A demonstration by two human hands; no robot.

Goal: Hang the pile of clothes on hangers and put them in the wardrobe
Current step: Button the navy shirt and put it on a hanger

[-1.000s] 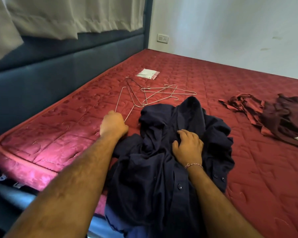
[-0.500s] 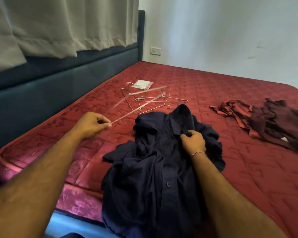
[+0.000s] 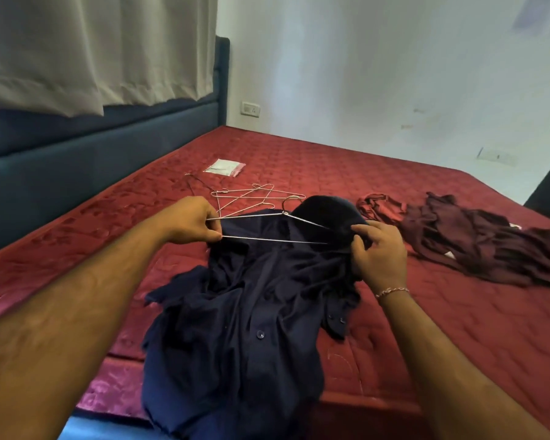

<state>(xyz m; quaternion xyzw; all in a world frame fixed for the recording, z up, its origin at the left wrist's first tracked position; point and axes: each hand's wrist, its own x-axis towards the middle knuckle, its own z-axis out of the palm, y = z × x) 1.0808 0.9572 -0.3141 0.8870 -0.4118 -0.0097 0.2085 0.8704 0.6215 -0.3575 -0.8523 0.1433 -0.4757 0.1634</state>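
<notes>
Head view of a red quilted mattress (image 3: 299,160). Left hand (image 3: 193,221), centre left of the frame, pinches one corner of a wire hanger (image 3: 267,228) between thumb and fingertips; the hanger's two arms run rightward, its far end hidden in the fabric, its hook (image 3: 291,201) rising at centre. Right hand (image 3: 380,252), centre right, grips the bunched collar end of a navy button-up shirt (image 3: 245,312), fingers curled into the fabric just beside the hanger's far end. The shirt lies crumpled from frame centre down to the lower edge, draped over the mattress border, and covers the mattress beneath the hanger. Behind the hanger, spare wire hangers (image 3: 242,195) lie tangled on the mattress, partly hidden by the left hand and the shirt. Farther up, a small clear packet (image 3: 224,167). At right, well apart from the shirt, a heap of maroon clothes (image 3: 464,236). Upper left: beige curtain (image 3: 92,49) over a dark blue headboard (image 3: 77,160); wall socket (image 3: 251,108) beside it. A bracelet (image 3: 392,292) circles the right wrist.
</notes>
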